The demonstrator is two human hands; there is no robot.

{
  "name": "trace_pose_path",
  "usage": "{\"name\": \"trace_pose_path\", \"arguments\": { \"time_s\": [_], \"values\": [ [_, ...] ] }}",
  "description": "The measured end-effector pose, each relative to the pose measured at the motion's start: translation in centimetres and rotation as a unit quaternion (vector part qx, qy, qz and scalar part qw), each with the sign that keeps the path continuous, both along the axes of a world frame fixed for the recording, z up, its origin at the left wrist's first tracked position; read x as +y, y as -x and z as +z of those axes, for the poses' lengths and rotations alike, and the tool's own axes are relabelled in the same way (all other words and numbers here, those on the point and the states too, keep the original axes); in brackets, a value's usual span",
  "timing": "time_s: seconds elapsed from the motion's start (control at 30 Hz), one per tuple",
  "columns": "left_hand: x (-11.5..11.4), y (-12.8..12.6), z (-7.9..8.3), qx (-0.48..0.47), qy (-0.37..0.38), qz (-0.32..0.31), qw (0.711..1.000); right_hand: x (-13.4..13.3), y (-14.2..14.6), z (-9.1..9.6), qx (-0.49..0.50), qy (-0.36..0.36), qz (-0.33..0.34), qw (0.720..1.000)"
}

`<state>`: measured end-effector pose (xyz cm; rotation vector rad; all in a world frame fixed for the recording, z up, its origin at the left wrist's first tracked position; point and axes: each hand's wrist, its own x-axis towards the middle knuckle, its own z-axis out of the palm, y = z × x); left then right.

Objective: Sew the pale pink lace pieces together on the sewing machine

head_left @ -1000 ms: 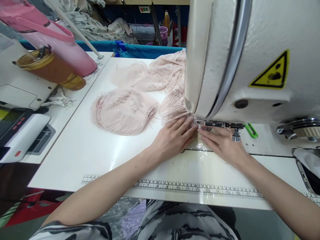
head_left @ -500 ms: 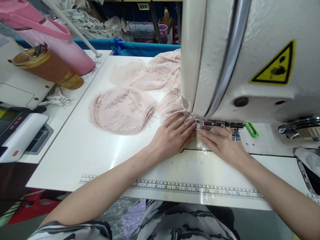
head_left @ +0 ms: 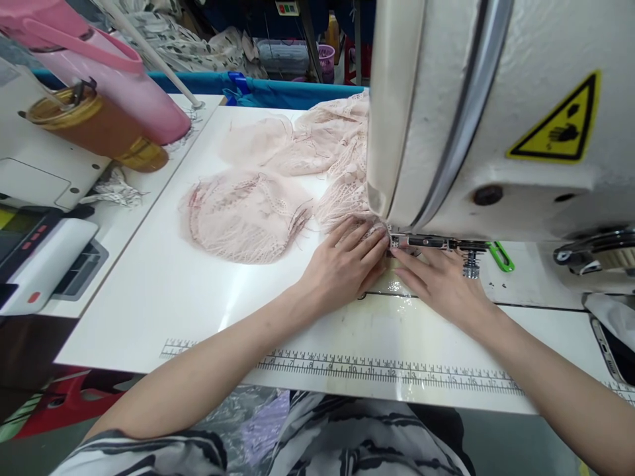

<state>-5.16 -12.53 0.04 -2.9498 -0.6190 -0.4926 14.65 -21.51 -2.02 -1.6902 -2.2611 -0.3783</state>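
The pink lace fabric [head_left: 248,211] lies on the white table [head_left: 163,311] in the middle of the frame. Its mass stretches from the needle area at centre up and left toward the top centre. One rounded, cup-shaped piece lies flat at centre left with its long axis running left to right. The rest is bunched behind it against the machine head. A narrow edge of the lace points right, ending under the presser foot [head_left: 399,242].

The left hand [head_left: 342,268] rests palm down on that edge, fingers straight and close together, aimed right and slightly up at the foot. The right hand [head_left: 441,284] lies flat on the other side, its fingers aimed left and up, the tips just beside those of the left hand. Neither hand curls around the cloth; both press it flat to the table.

The white sewing machine [head_left: 476,132] fills the upper right, with a yellow warning sticker [head_left: 563,125] on its face and a green clip [head_left: 501,256] just below it. A printed ruler strip [head_left: 387,375] runs along the near table edge. At upper left stand a pink jug [head_left: 129,99] and a brown bottle [head_left: 94,132], both appearing tilted. A white device [head_left: 44,258] sits at the left edge, and a phone [head_left: 612,350] lies at the far right.
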Motion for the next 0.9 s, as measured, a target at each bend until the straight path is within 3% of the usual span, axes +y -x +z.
{"name": "trace_pose_path", "arguments": {
  "time_s": [0.33, 0.53, 0.63, 0.9],
  "values": [
    [-0.1, 0.0, -0.1, 0.013, -0.012, 0.008, 1.000, 0.3, 0.5, 0.4, -0.007, 0.031, -0.012, 0.999],
    [-0.1, 0.0, 0.0, 0.013, -0.007, 0.010, 1.000, 0.2, 0.9, 1.0, -0.037, -0.008, 0.001, 0.999],
    [-0.1, -0.1, 0.1, 0.015, -0.001, 0.010, 1.000, 0.0, 0.6, 0.8, -0.046, -0.029, -0.029, 0.998],
    [0.0, -0.1, -0.1, 0.021, -0.001, 0.023, 0.999, 0.7, -1.2, 0.6, 0.036, -0.003, -0.018, 0.999]
  ]
}}
